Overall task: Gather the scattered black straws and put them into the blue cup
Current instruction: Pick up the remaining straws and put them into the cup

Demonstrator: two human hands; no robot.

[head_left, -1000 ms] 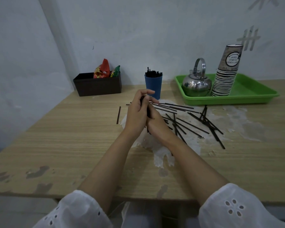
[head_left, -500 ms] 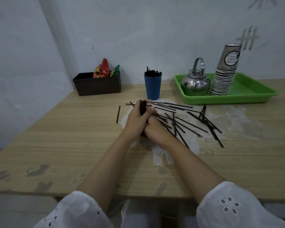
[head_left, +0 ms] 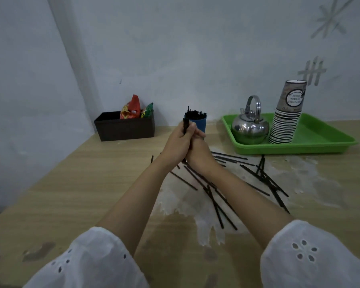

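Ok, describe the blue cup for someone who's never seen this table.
On the wooden table, by the back wall, look between the dark box and the green tray. The blue cup stands there: the only blue thing, packed with upright black straws, unlike the tray's stacked printed paper cups.

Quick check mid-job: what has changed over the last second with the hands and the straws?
The left hand and right hand have raised the straw bundle and carried it forward to the blue cup; its tips now sit beside the rim. Both still grip it; nothing released. The loose straws, kettle, cup stack and green tray stayed put.
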